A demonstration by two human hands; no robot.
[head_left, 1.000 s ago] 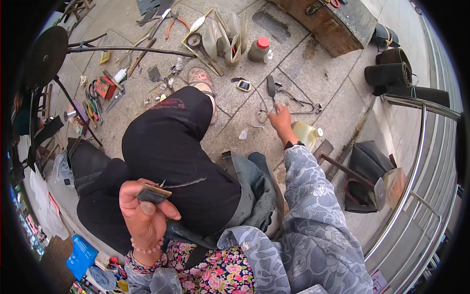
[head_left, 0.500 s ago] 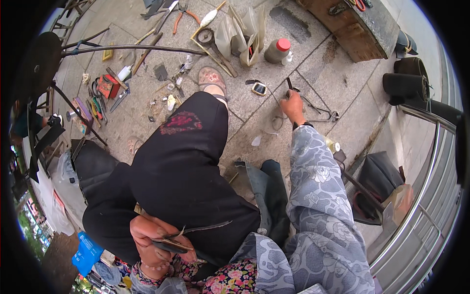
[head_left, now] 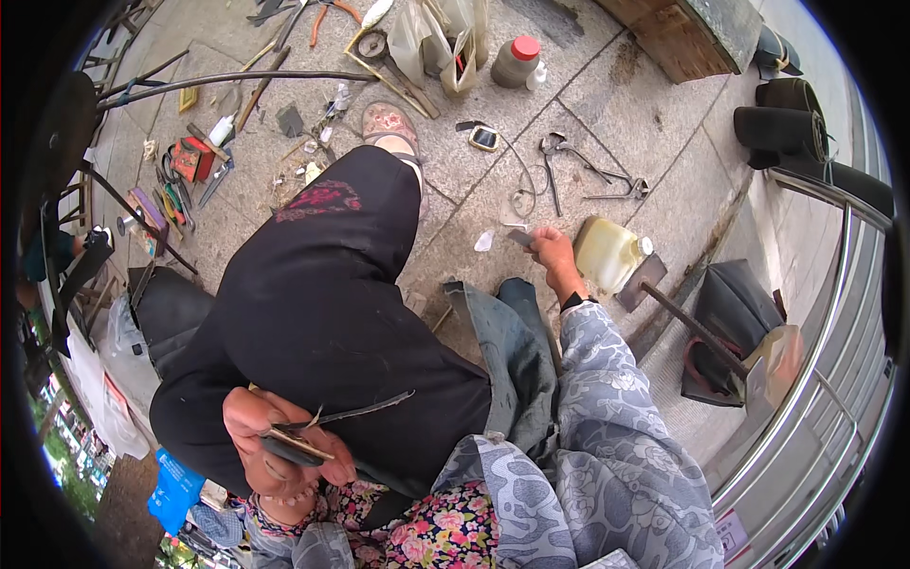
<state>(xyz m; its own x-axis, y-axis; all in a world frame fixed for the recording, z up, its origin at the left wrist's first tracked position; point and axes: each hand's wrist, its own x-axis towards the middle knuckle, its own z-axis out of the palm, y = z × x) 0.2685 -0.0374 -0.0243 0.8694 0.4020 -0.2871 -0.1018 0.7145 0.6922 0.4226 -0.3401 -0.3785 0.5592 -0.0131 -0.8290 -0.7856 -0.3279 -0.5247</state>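
Note:
My left hand (head_left: 275,441) rests over my lap, its fingers closed around a dark, flat, rounded piece (head_left: 301,448) with a tan edge. From that piece a thin dark strip (head_left: 365,406) sticks out across my black trousers (head_left: 322,284). Out to the right, my right hand (head_left: 553,252) pinches a small dark flat piece (head_left: 519,237) above the paving. Metal pincers (head_left: 621,186) lie on the ground beyond it. Just right of that hand stands a yellowish plastic jug (head_left: 605,254). A grey-green cloth (head_left: 507,351) hangs beside my right thigh.
Hand tools (head_left: 173,199) and a red box (head_left: 192,161) lie at the left. A red-capped jar (head_left: 517,62) and plastic bag (head_left: 441,47) stand at the far side. A small watch-like device (head_left: 483,138) lies on the paving. Metal railings (head_left: 834,332) run along the right.
My right hand has drawn back toward me from beside the pincers, and the dark flat piece now shows in its fingers. The left hand keeps its hold. The whole view has shifted slightly.

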